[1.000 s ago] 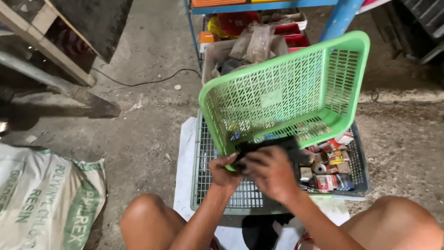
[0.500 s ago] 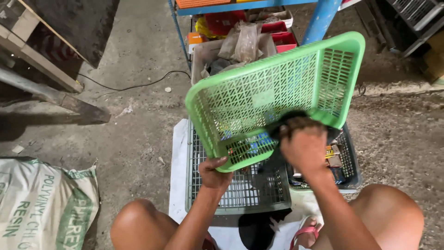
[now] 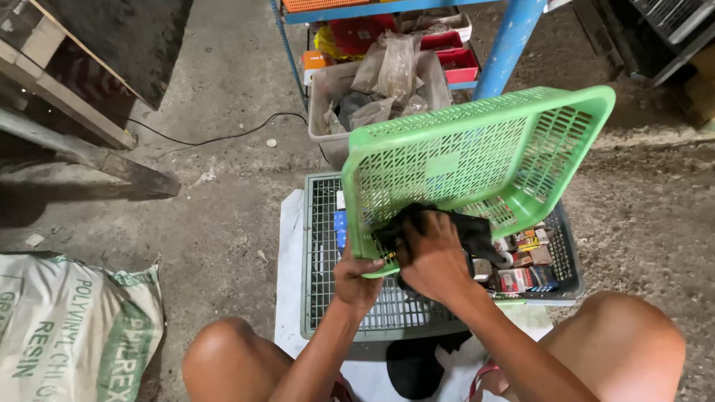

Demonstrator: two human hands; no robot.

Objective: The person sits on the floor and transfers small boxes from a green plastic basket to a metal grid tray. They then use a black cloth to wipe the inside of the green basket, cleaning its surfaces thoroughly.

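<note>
**Dark cloth pressed into a tilted green basket**

Our right hand (image 3: pixel 436 260) is clenched on a dark, soft cloth (image 3: pixel 462 227), pressing it against the inner floor of a green plastic basket (image 3: pixel 477 160). Our left hand (image 3: pixel 357 279) grips the basket's lower rim, fingers curled over the edge. The basket is rectangular, its walls and floor pierced with rows of small slots, and it stands tipped up on its near edge above a grey tray.

That grey tray (image 3: pixel 320 298) is a flat plastic grid lying on a white sheet (image 3: pixel 289 298); small colourful boxes (image 3: pixel 525 272) crowd its right end. Beyond it sits a beige tub (image 3: pixel 328 100) stuffed with crinkled clear bags beside a blue metal post (image 3: pixel 510 45). To our left lies a woven white sack (image 3: pixel 71 327) on rough concrete.
</note>
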